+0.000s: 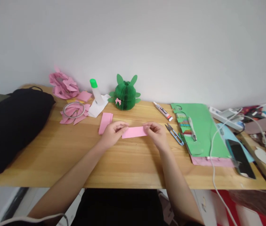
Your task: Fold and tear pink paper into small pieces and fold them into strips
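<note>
Between my two hands a pink paper strip (134, 132) is stretched out lengthwise, just over the wooden desk. My left hand (113, 133) pinches its left end between thumb and fingers. The right end is gripped the same way by my right hand (156, 133). A stack of pink paper strips (105, 122) lies beside my left hand. Behind the held strip stands a green folded-paper figure (125, 95) with leaf-shaped pieces and a small pink bow (118, 101). Blue thread snips (174, 134) rest to the right of my right hand.
On the left are a black bag (17, 125), crumpled pink paper (63, 84), a tape roll (73, 110) and a green-capped glue bottle (96, 91). To the right lie a glue tube (163, 111), green sheets (203, 125) with a pen (192, 128), a white cable (211, 150) and a phone (240, 158).
</note>
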